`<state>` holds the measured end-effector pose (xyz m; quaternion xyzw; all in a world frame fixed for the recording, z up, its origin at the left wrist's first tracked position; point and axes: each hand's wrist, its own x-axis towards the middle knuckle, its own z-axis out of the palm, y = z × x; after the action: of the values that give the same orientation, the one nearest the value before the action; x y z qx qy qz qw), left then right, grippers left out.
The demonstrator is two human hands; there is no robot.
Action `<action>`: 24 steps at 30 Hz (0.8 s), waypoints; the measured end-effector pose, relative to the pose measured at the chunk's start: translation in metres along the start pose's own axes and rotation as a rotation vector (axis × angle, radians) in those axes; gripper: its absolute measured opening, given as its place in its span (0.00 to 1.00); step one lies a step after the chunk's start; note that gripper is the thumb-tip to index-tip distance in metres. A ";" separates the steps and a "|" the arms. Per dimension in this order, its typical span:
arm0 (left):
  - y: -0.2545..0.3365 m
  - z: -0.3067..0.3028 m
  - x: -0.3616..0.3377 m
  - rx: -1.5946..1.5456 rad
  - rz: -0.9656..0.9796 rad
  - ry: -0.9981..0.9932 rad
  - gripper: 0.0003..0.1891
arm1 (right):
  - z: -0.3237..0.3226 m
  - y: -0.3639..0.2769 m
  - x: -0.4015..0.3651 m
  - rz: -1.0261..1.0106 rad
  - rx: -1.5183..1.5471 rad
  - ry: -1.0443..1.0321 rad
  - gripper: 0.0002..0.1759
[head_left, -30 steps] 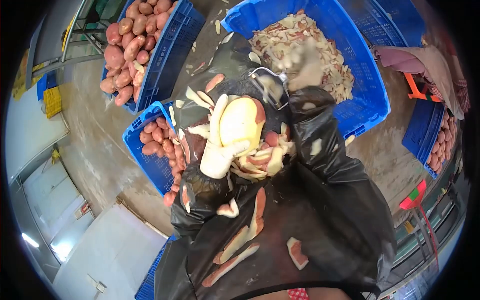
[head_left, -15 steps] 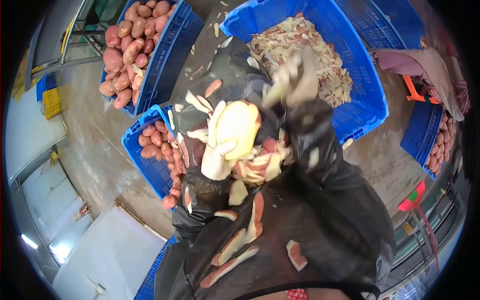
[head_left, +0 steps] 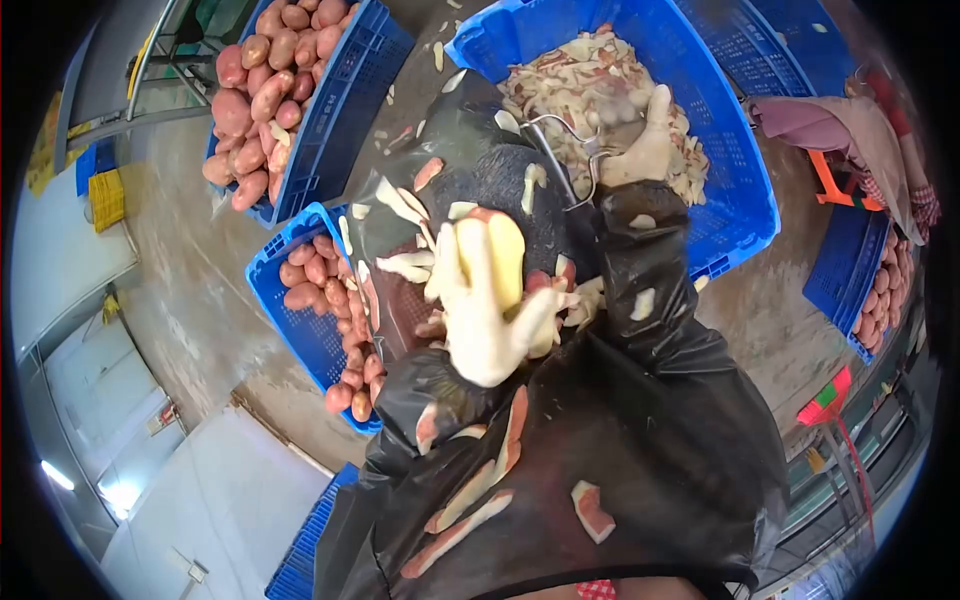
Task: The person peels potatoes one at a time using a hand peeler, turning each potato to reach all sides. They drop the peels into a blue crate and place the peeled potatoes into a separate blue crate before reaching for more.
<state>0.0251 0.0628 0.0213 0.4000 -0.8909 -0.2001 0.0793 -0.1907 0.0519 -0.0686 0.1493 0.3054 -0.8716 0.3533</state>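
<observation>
My left hand [head_left: 485, 320], pale and gloved, is wrapped round a potato [head_left: 507, 255] whose visible face is mostly peeled and yellow, with some red skin at its top. To the right, my right hand [head_left: 640, 145] grips a metal peeler [head_left: 565, 150], over the near part of a blue crate [head_left: 735, 165]. That crate holds a heap of peelings [head_left: 570, 75]. More peel strips [head_left: 470, 495] cling to the black apron [head_left: 640, 440] and sleeves, and some lie around my left hand.
A blue crate [head_left: 345, 110] of red potatoes [head_left: 270, 95] stands at the upper left, with a smaller potato crate [head_left: 290, 335] below it. Another person's arm [head_left: 905, 150] shows at the far right, above a blue crate [head_left: 835, 260] of potatoes. A red-green brush [head_left: 825, 397] is at the right.
My right hand has become sharper in view, and the peeler now shows. My left hand has shifted slightly right and turned, with the potato now more upright.
</observation>
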 end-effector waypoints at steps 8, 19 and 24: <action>-0.015 -0.037 0.026 -1.295 -0.461 -0.426 0.48 | 0.035 0.020 -0.069 0.520 0.132 -0.366 0.22; -0.043 -0.002 0.010 -1.039 -0.173 -0.474 0.53 | 0.020 0.029 -0.006 0.258 -0.057 -0.125 0.21; -0.046 0.010 -0.004 -1.625 -0.429 -0.393 0.51 | 0.032 0.031 -0.071 0.389 -0.017 -0.314 0.20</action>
<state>0.0561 0.0407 -0.0076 0.3367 -0.3742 -0.8517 0.1458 -0.1201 0.0516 -0.0232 0.0651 0.2197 -0.7969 0.5589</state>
